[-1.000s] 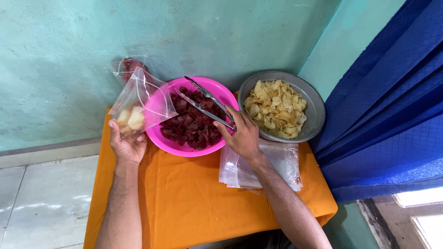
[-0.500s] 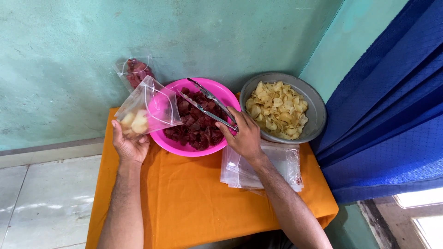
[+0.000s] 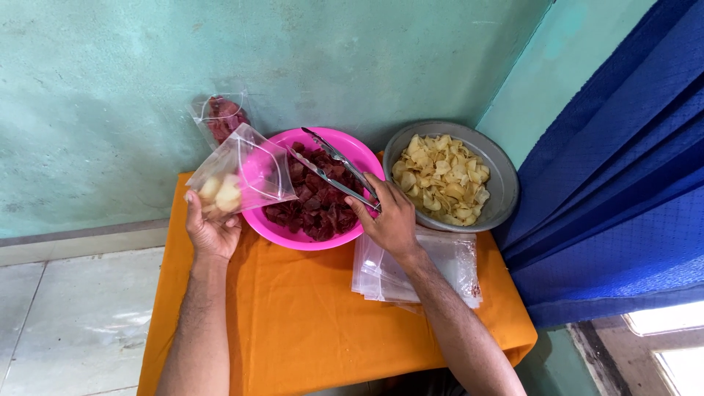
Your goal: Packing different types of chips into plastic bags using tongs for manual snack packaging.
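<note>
Head view: the left hand (image 3: 211, 227) grips a clear zip bag (image 3: 242, 176) by its lower corner, holding it tilted with its open mouth over the rim of the pink bowl (image 3: 345, 143); a few pale chips sit in the bag's bottom. The right hand (image 3: 390, 220) is closed around metal tongs (image 3: 331, 167), whose spread arms reach across the dark red chips (image 3: 315, 202) in that bowl. Just beside it stands a grey bowl (image 3: 502, 172) of yellow chips (image 3: 441, 176). Empty bags (image 3: 447, 264) lie on the orange surface (image 3: 308, 323) under the right wrist. Another filled bag (image 3: 220, 117) leans against the wall
</note>
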